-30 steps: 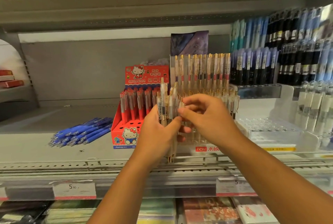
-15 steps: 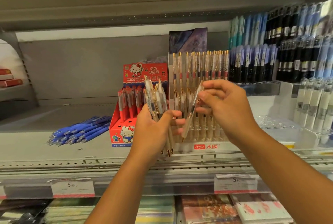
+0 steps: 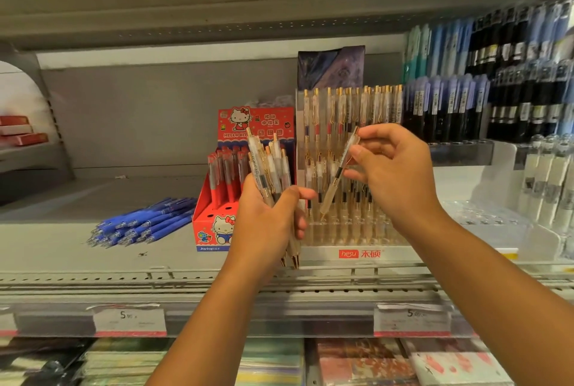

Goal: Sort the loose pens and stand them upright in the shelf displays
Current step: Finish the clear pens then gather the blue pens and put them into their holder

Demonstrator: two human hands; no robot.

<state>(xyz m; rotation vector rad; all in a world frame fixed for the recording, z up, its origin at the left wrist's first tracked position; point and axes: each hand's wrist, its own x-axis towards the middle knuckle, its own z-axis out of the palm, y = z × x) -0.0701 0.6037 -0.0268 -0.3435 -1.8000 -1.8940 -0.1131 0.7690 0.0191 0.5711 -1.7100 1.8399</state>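
The left hand (image 3: 264, 224) grips a bundle of frosted plastic pens with gold clips (image 3: 268, 165). The right hand (image 3: 400, 177) pinches one slim frosted pen (image 3: 334, 187), tilted, before the clear acrylic display (image 3: 403, 253) at the front edge of the grey metal shelf (image 3: 93, 261).

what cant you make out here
All in the head view:
bundle of pens: middle barrels hidden by the left hand
price label: print too small, blurred
dark pens at right: blurred, cut by the edge
clear display: slots hidden behind the right hand and single pen
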